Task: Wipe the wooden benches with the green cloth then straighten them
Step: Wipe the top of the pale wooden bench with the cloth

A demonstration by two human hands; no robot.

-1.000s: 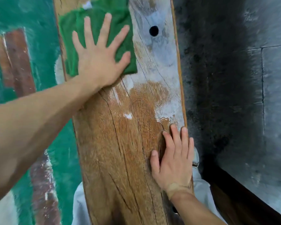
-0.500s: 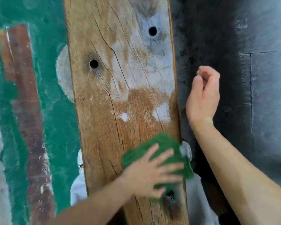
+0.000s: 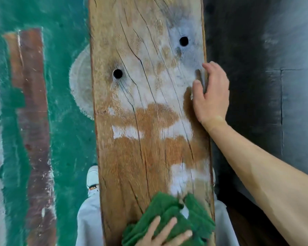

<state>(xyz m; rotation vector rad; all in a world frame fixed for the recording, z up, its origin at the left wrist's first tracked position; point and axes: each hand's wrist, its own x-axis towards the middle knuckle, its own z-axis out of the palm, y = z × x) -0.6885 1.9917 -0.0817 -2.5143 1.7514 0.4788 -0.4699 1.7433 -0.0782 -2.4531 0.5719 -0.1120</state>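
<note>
Your left hand (image 3: 164,233) has pulled the green cloth (image 3: 169,215) all the way down to the near end of the wooden bench (image 3: 132,157), after it was up at the far end a second ago. Its fingers lie flat and spread on the cloth, pressing it down, not clenched. Your right hand (image 3: 210,93) lifted off for a moment and is now back on the right edge of the bench, farther along than before, with the thumb on top and the fingers bent over the side. I think it is holding the bench steady. The wood looks dark and wet where you wiped, but pale dusty patches are left in the middle and near the two holes (image 3: 117,74), so this bench needs more wiping before you straighten it
</note>
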